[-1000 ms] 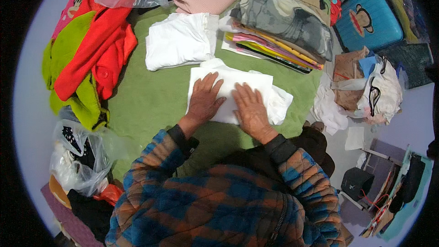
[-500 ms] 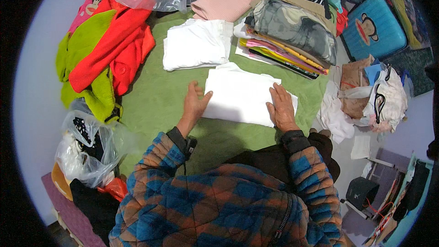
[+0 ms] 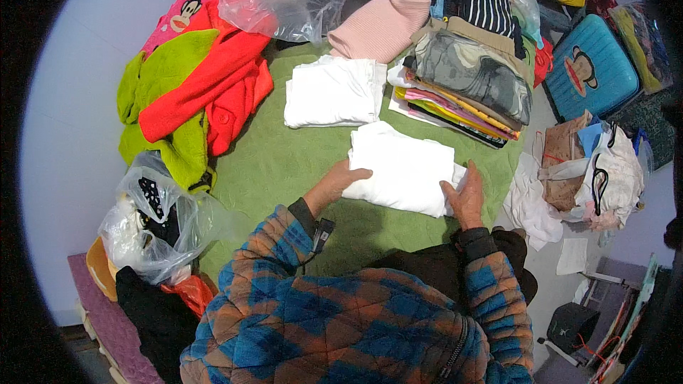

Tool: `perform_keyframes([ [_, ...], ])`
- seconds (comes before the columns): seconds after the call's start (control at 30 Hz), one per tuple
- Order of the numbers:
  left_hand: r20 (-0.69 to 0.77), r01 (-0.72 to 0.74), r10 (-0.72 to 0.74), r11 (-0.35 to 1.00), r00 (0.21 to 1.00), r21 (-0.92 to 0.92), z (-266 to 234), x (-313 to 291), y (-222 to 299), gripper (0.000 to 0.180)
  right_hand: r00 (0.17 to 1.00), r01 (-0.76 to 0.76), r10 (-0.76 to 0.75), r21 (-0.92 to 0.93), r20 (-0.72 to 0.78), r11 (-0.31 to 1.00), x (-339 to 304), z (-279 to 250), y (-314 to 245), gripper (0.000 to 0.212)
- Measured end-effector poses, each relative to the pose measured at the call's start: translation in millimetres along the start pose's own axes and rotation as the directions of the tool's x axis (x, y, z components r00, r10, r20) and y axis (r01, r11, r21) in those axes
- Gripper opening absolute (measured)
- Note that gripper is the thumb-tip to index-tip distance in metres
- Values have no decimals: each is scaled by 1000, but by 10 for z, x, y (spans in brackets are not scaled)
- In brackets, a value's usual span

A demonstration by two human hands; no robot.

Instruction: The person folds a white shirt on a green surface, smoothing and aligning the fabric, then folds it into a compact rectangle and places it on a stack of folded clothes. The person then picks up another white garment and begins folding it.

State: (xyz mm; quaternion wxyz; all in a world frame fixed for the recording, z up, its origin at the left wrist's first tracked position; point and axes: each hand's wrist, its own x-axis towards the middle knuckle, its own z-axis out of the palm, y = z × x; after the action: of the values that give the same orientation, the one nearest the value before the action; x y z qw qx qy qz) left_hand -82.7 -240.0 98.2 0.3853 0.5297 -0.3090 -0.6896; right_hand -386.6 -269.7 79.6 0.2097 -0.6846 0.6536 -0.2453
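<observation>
A folded white garment (image 3: 403, 171) lies before me on the green cover. My left hand (image 3: 339, 184) grips its left edge, thumb on top and fingers tucked underneath, out of sight. At the opposite edge, my right hand (image 3: 466, 198) holds the garment with the thumb over the cloth and the fingers along its side. Just beyond is a second folded white stack (image 3: 333, 92). To the right of that stack rises a tall pile of folded clothes (image 3: 466, 67), topped by a grey patterned piece.
Red and green clothing (image 3: 203, 96) is heaped at the left, above a clear plastic bag (image 3: 160, 224). A pink knitted garment (image 3: 380, 25) lies at the back. Off the cover's right side stand a blue suitcase (image 3: 597, 60) and a bag of white clothing (image 3: 615, 174).
My hands have gone from lying flat beside and on the white garment to gripping its two edges. The whole view has shifted, with things appearing lower and further right.
</observation>
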Motion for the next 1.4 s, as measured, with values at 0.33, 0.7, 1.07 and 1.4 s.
perform_keyframes([
  [0.33,151,-294,253,815,956,500,427,-213,1055,46,941,-212,29,520,337,827,47,-136,-347,50],
  [0.7,-181,-623,618,781,765,34,-1054,17,1913,50,956,280,-285,495,-67,823,1150,-641,-1720,47],
  [1.07,-436,-187,209,978,875,92,-1872,887,922,33,954,-188,56,443,295,877,257,-477,-305,26],
  [1.4,-531,-44,184,963,827,266,-1900,745,912,35,943,-321,206,547,263,773,-174,-667,186,17],
])
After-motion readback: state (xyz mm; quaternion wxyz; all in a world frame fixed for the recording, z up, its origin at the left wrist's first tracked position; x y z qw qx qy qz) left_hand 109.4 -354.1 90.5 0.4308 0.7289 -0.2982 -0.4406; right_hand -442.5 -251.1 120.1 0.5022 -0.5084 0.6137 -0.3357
